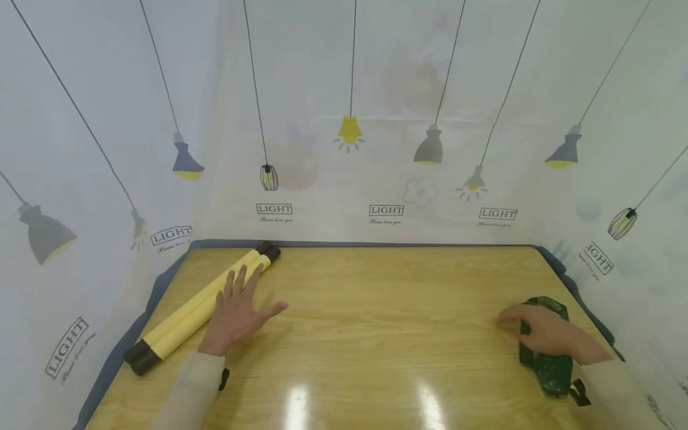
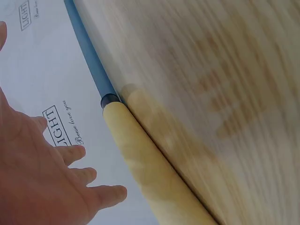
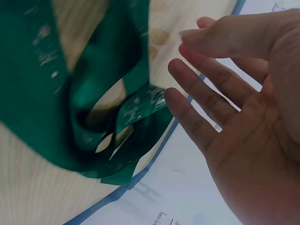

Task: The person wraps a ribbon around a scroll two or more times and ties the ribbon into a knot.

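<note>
At the left of the counter point(image 1: 387, 310): two yellow tubes point(image 1: 188, 316) with black ends lie side by side on a slant, far ends close to the back edge, near ends just beside the left edge.
Left grip point(image 1: 235, 310): fingers and thumb spread wide over the tubes; contact cannot be told.
Green ribbon point(image 1: 553, 371): a looped, printed bundle on the right part of the counter, near the right edge.
Right grip point(image 1: 548, 331): over the ribbon, fingers loosely extended, thumb near the fingertips; whether they touch the loops, I cannot tell.
Middle room: wood grain runs broadly between the two grips, from tubes to ribbon.
Borders: blue edging point(image 2: 90, 51) follows the back and both sides; white lamp-printed sheeting point(image 1: 322, 71) rises close behind it.
</note>
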A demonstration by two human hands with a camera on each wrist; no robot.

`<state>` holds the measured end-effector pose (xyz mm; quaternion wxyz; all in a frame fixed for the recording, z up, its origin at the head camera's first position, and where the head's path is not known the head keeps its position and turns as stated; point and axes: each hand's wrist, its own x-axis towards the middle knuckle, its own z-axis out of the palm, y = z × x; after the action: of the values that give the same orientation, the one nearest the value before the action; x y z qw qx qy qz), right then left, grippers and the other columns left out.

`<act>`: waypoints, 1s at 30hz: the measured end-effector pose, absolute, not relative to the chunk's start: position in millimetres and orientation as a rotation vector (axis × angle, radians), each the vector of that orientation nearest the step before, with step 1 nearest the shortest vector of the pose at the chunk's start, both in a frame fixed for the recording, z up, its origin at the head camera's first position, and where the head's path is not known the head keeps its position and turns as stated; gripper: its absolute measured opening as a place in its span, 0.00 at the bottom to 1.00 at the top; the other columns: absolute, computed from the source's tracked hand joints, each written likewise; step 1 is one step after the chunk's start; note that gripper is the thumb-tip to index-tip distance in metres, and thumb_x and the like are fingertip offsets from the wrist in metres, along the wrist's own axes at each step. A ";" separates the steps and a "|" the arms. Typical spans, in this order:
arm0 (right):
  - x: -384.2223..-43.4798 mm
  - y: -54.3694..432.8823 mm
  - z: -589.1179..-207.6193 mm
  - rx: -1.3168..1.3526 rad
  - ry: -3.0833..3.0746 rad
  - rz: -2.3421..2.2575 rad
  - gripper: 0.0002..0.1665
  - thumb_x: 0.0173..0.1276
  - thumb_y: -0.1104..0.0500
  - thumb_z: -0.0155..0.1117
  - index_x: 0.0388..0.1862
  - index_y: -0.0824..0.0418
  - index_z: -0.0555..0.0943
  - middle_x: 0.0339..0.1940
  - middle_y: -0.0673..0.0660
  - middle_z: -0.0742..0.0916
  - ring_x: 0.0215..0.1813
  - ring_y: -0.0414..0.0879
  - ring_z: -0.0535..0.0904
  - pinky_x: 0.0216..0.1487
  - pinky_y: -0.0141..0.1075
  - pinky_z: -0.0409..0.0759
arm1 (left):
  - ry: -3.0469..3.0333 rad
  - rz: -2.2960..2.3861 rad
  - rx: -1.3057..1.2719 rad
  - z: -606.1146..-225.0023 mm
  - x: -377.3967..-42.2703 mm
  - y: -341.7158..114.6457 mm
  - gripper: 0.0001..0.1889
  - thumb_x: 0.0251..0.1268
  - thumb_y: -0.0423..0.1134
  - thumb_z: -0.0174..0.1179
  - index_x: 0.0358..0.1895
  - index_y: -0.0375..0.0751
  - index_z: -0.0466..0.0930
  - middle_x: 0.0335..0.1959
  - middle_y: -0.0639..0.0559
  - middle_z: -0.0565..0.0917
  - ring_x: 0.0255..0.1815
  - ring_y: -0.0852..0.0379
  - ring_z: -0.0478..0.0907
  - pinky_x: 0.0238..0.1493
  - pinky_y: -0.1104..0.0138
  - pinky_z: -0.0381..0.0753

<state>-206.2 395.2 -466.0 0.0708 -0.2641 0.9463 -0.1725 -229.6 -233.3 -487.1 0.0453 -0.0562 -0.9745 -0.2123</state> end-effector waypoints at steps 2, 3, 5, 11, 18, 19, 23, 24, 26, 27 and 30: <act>-205.9 398.6 -467.6 -0.771 2.812 -0.530 0.29 0.53 0.76 0.63 0.54 0.59 0.85 0.56 0.61 0.86 0.57 0.61 0.82 0.42 0.34 0.77 | -2.975 -0.680 -0.186 -486.7 -227.6 -231.1 0.56 0.60 0.80 0.54 0.85 0.57 0.42 0.85 0.34 0.45 0.84 0.28 0.36 0.73 0.25 0.45; -206.1 400.2 -468.5 -0.769 2.793 -0.540 0.30 0.50 0.77 0.63 0.54 0.59 0.85 0.56 0.61 0.86 0.56 0.60 0.82 0.41 0.33 0.76 | -2.974 -0.702 -0.197 -486.5 -226.8 -230.1 0.57 0.60 0.79 0.55 0.85 0.57 0.42 0.85 0.34 0.45 0.84 0.28 0.36 0.74 0.26 0.45; -206.9 402.5 -469.9 -0.750 2.767 -0.556 0.33 0.47 0.78 0.62 0.52 0.57 0.86 0.55 0.59 0.85 0.54 0.56 0.82 0.39 0.32 0.73 | -2.974 -0.762 -0.221 -486.5 -225.0 -227.7 0.57 0.61 0.78 0.56 0.85 0.56 0.41 0.85 0.35 0.44 0.84 0.28 0.36 0.75 0.28 0.45; -210.6 406.0 -470.5 -0.692 2.767 -0.468 0.30 0.45 0.77 0.72 0.45 0.51 0.87 0.50 0.53 0.83 0.49 0.51 0.81 0.37 0.33 0.76 | -2.974 -0.962 -0.271 -486.2 -218.2 -220.1 0.58 0.61 0.76 0.59 0.85 0.56 0.38 0.86 0.37 0.40 0.85 0.29 0.33 0.74 0.26 0.43; -213.4 408.7 -471.1 -0.632 2.745 -0.456 0.21 0.48 0.69 0.80 0.39 0.53 0.85 0.40 0.47 0.86 0.42 0.45 0.83 0.42 0.39 0.82 | -2.979 -1.035 -0.305 -489.8 -212.2 -214.9 0.57 0.61 0.75 0.59 0.84 0.64 0.35 0.86 0.39 0.38 0.85 0.31 0.32 0.73 0.25 0.45; -213.2 408.9 -471.2 -0.619 2.738 -0.466 0.19 0.50 0.67 0.81 0.39 0.53 0.84 0.39 0.47 0.86 0.40 0.42 0.82 0.40 0.38 0.81 | -2.980 -1.049 -0.314 -490.6 -211.5 -214.1 0.56 0.62 0.75 0.59 0.84 0.63 0.35 0.86 0.38 0.37 0.85 0.31 0.31 0.72 0.25 0.45; -210.7 410.0 -472.5 -0.577 2.699 -0.504 0.14 0.55 0.63 0.79 0.36 0.51 0.83 0.34 0.45 0.84 0.35 0.33 0.76 0.35 0.34 0.76 | -2.991 -1.086 -0.328 -493.4 -207.9 -210.6 0.56 0.62 0.74 0.59 0.84 0.65 0.34 0.86 0.40 0.36 0.85 0.32 0.29 0.72 0.24 0.45; -210.1 410.3 -473.3 -0.587 2.696 -0.508 0.13 0.56 0.63 0.79 0.35 0.51 0.83 0.33 0.44 0.83 0.34 0.32 0.74 0.34 0.33 0.75 | -2.992 -1.090 -0.331 -494.1 -207.1 -210.1 0.55 0.63 0.74 0.59 0.84 0.65 0.34 0.86 0.40 0.36 0.85 0.31 0.29 0.72 0.24 0.45; -209.2 411.1 -474.7 -0.611 2.690 -0.517 0.12 0.57 0.63 0.78 0.33 0.51 0.82 0.32 0.43 0.83 0.33 0.30 0.73 0.33 0.33 0.74 | -2.996 -1.103 -0.328 -495.5 -205.3 -208.8 0.55 0.63 0.74 0.59 0.84 0.65 0.34 0.86 0.41 0.35 0.85 0.31 0.28 0.72 0.24 0.45; -209.0 411.9 -475.5 -0.627 2.688 -0.519 0.12 0.57 0.62 0.78 0.31 0.50 0.82 0.31 0.43 0.82 0.32 0.30 0.72 0.33 0.32 0.73 | -2.998 -1.112 -0.329 -496.3 -204.6 -208.2 0.55 0.63 0.74 0.59 0.84 0.66 0.34 0.86 0.41 0.35 0.85 0.32 0.28 0.72 0.24 0.45; -208.7 414.5 -479.3 -0.675 2.681 -0.546 0.11 0.58 0.59 0.78 0.30 0.50 0.80 0.30 0.42 0.82 0.32 0.28 0.73 0.32 0.32 0.73 | -3.000 -1.139 -0.339 -499.2 -203.4 -206.4 0.55 0.64 0.73 0.59 0.84 0.65 0.34 0.86 0.41 0.35 0.85 0.32 0.28 0.72 0.24 0.44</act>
<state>-208.7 414.5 -479.3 0.1610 -0.2364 0.9389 -0.1913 -203.4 -206.4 -499.2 -0.0428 -0.1051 -0.9288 -0.3527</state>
